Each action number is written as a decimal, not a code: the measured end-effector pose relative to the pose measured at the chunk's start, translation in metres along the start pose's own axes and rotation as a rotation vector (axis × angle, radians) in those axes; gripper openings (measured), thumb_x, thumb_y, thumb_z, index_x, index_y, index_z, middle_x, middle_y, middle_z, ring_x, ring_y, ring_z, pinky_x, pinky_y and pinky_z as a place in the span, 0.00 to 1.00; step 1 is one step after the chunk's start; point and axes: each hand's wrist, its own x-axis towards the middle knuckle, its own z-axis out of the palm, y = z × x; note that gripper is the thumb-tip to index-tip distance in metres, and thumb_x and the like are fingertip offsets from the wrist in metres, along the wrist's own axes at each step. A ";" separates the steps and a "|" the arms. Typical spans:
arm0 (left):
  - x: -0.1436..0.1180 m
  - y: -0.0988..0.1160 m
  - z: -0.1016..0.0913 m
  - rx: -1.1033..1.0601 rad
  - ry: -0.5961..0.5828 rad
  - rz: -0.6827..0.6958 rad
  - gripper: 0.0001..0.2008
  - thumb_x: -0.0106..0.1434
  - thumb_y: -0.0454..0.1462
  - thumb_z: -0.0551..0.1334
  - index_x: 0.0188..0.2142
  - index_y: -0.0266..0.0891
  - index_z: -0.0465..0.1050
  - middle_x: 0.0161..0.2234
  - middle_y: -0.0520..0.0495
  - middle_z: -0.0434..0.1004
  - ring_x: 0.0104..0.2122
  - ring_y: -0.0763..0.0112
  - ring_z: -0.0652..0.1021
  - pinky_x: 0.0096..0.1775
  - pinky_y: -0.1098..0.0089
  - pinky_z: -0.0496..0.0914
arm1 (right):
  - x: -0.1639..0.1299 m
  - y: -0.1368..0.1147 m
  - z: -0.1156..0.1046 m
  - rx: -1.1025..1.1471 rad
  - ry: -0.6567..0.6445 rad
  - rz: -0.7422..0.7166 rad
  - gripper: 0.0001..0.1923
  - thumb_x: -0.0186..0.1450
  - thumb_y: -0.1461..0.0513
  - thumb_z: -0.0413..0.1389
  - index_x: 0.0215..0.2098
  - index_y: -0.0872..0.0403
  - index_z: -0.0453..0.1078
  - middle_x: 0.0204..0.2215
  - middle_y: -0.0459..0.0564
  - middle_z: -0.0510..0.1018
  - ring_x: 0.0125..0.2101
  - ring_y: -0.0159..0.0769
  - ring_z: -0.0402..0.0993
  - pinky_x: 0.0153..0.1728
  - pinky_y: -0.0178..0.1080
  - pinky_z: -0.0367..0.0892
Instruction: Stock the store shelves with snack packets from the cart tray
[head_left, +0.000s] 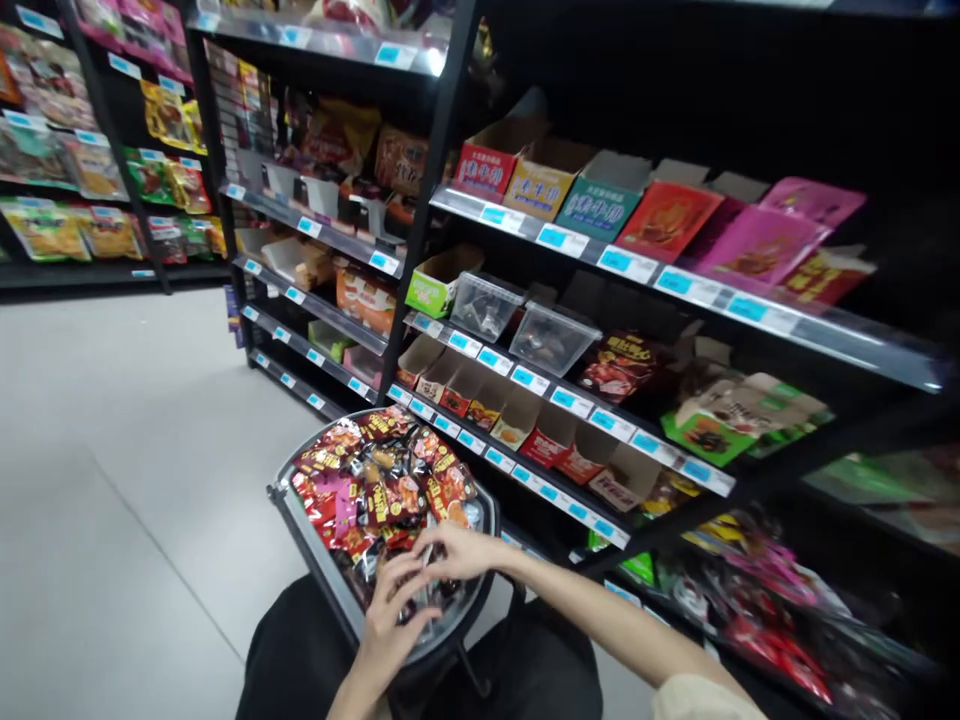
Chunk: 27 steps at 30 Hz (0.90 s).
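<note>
We note both our left hand [394, 610] and right hand [454, 550], fingers spread loosely, resting on snack packets [375, 480] in the basket [296, 505] at lower centre, beside shop shelves [675, 280] over grey floor [112, 480].

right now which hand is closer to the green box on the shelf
Right. The right hand lies over the basket's shelf-side half, below the green box. The left hand sits lower, at the basket's near edge, farther from it.
</note>
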 end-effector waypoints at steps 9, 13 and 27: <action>0.011 0.002 -0.003 0.135 -0.012 -0.155 0.09 0.68 0.34 0.61 0.45 0.45 0.77 0.46 0.43 0.78 0.49 0.58 0.79 0.51 0.57 0.76 | 0.031 -0.136 -0.225 -0.482 1.290 -0.458 0.16 0.66 0.59 0.58 0.51 0.50 0.77 0.56 0.55 0.79 0.59 0.46 0.72 0.63 0.53 0.63; 0.017 0.003 -0.005 0.114 -0.062 -0.124 0.09 0.69 0.31 0.58 0.39 0.43 0.75 0.39 0.45 0.78 0.43 0.62 0.79 0.47 0.61 0.75 | 0.049 -0.155 -0.336 -0.648 1.439 -0.210 0.19 0.64 0.61 0.57 0.53 0.55 0.75 0.55 0.59 0.78 0.60 0.49 0.70 0.65 0.55 0.60; 0.020 0.008 -0.007 0.051 -0.055 -0.190 0.10 0.68 0.30 0.57 0.37 0.42 0.76 0.36 0.45 0.77 0.40 0.62 0.77 0.46 0.59 0.73 | 0.076 -0.046 -0.131 -0.875 0.350 -0.310 0.26 0.65 0.52 0.63 0.57 0.54 0.71 0.51 0.59 0.79 0.51 0.49 0.74 0.56 0.52 0.67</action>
